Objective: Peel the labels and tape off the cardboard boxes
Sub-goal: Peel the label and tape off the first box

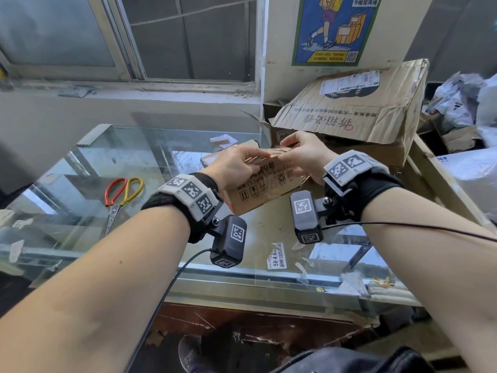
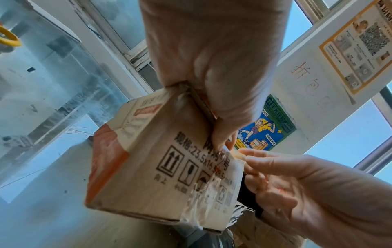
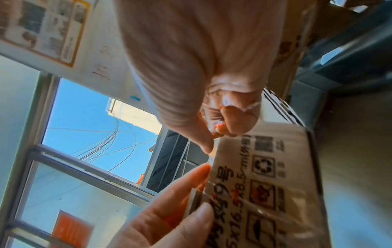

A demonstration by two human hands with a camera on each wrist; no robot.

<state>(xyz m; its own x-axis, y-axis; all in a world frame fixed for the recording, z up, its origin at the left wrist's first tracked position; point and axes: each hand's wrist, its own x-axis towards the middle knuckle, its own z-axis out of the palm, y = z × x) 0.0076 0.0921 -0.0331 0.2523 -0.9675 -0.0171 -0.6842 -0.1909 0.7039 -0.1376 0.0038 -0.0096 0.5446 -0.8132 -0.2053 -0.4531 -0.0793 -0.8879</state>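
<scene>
A small printed cardboard box [image 1: 265, 192] is held in the air above the glass counter [image 1: 107, 162]. My left hand [image 1: 255, 158] grips the box's upper edge from the left, thumb on the printed face. My right hand [image 1: 285, 150] is at the same upper edge, just right of the left one. Its thumb and fingers pinch clear tape [image 3: 250, 107] there. A crinkled strip of clear tape [image 2: 203, 198] runs down the printed face and over the bottom edge. The box's far side is hidden.
Red-and-yellow scissors [image 1: 122, 195] lie on the glass at the left. A big crushed carton [image 1: 349, 117] with a white shipping label [image 1: 349, 82] is stacked behind the hands. Peeled label scraps [image 1: 277, 255] stick to the glass. Plastic mail bags [image 1: 462, 103] pile at right.
</scene>
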